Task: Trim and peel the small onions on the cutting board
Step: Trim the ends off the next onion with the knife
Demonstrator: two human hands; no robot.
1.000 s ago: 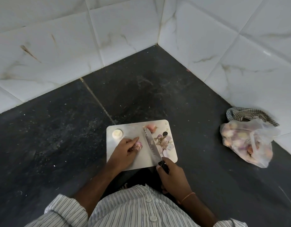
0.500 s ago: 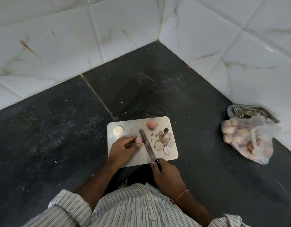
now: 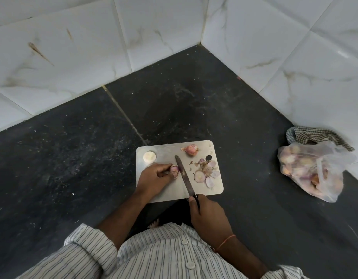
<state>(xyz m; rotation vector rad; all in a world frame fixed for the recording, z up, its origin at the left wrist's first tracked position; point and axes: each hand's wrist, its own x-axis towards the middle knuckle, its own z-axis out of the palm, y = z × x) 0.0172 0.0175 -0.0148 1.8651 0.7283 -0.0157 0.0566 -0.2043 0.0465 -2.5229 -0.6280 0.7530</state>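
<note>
On a dark stone counter set into a corner of white marbled wall tiles, seen from the head camera looking down, lies a pale rectangular cutting board [image 3: 170,190]. The person's left hand [image 3: 154,180] rests on the board's left half, its thumb and fingertips curled around a small purple onion [image 3: 174,169], pinning it down. The right hand [image 3: 209,215], just below the board's near edge, is wrapped tight around the black handle of a knife [image 3: 185,178]. The blade runs diagonally up the board and sits against the right side of the held onion.

A whole unpeeled onion [image 3: 191,150] lies near the board's far edge, apart from the hands. A round white slice [image 3: 149,156] sits in the far left corner. To the right of the blade is a loose pile of peels and cut pieces [image 3: 206,172].

Well to the right of the board, a clear plastic bag of onions [image 3: 311,172] slumps against the wall, with a checked cloth [image 3: 317,135] just behind it. A striped shirt [image 3: 154,256] fills the bottom of the view.
</note>
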